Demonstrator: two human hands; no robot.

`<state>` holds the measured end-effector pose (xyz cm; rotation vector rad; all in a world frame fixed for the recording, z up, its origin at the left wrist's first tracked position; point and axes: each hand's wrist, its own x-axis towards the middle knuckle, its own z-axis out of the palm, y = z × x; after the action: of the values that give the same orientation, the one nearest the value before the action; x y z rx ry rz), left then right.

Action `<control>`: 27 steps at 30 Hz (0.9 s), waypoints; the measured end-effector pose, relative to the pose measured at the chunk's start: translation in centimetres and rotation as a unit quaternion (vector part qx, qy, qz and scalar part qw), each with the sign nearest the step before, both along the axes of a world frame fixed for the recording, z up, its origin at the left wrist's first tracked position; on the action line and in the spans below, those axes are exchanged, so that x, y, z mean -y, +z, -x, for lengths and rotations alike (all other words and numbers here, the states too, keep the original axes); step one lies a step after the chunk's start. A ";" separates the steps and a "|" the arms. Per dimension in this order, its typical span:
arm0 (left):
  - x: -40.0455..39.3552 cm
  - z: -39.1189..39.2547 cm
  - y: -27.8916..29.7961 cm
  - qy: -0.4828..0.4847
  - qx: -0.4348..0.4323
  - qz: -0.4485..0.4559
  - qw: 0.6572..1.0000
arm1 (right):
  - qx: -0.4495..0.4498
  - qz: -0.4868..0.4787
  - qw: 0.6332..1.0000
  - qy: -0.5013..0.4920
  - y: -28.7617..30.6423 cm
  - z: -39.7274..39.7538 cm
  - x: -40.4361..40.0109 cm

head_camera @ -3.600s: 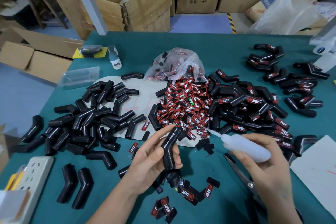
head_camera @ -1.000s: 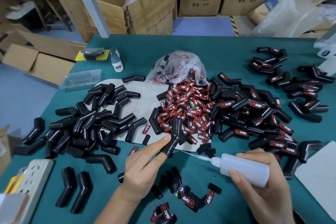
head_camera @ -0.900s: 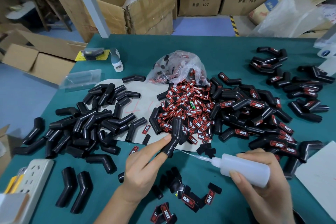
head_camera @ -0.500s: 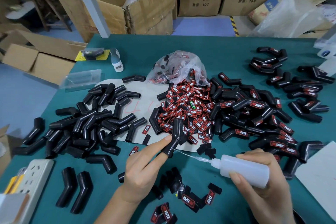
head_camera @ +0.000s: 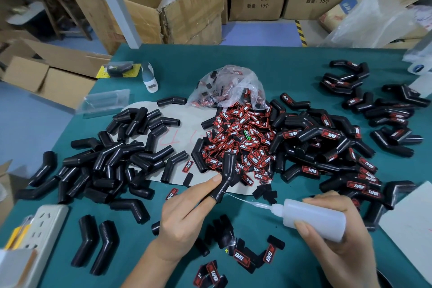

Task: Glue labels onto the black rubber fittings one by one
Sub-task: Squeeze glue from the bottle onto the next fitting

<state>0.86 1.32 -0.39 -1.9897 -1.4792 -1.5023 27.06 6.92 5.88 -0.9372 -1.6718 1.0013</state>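
Frankly, much is hard to read: the bottle's fine nozzle thins to a near-invisible line, so whether its tip touches the fitting cannot be told, and the left middle finger is hidden inside the black rubber fitting [head_camera: 225, 176], worn over it like a cap. That left hand [head_camera: 184, 217] reaches forward from the lower middle, index finger lying straight along the fitting's side, thumb tucked under out of sight. The right hand [head_camera: 339, 229], cut off at the lower right edge, curls round one white glue bottle [head_camera: 313, 218], thumb pressed on its belly, nozzle aimed left at the fitting's lower end. The fitting stands tilted over the near edge of the label heap [head_camera: 243, 142], red-and-black labels too many to count. Unlabelled fittings [head_camera: 112, 161] pile left, labelled fittings [head_camera: 332, 147] right, both beyond counting. Two lone elbows [head_camera: 95, 245] lie side by side near left on the green table [head_camera: 163, 58]
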 end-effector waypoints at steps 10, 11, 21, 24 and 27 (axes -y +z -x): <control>0.1 0.1 -0.4 -0.008 0.001 0.002 1.000 | 0.003 0.000 1.000 -0.006 0.2 0.1 0.0; 0.1 0.1 -0.4 -0.009 0.000 0.003 1.000 | 0.004 0.002 1.000 -0.007 0.2 0.1 0.0; 0.0 0.0 -0.5 -0.006 -0.006 0.008 1.000 | 0.008 -0.005 1.000 -0.009 0.5 0.0 0.1; 0.0 0.0 -0.5 -0.002 -0.008 0.010 1.000 | 0.009 -0.006 1.000 -0.008 0.5 0.1 0.1; 0.1 0.1 -0.6 0.010 -0.011 0.015 1.000 | 0.008 -0.001 1.000 -0.008 0.7 0.1 0.2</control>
<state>0.80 1.26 -0.99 -1.9954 -1.5186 -1.4534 26.92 6.76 6.53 -0.9576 -1.6768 0.9839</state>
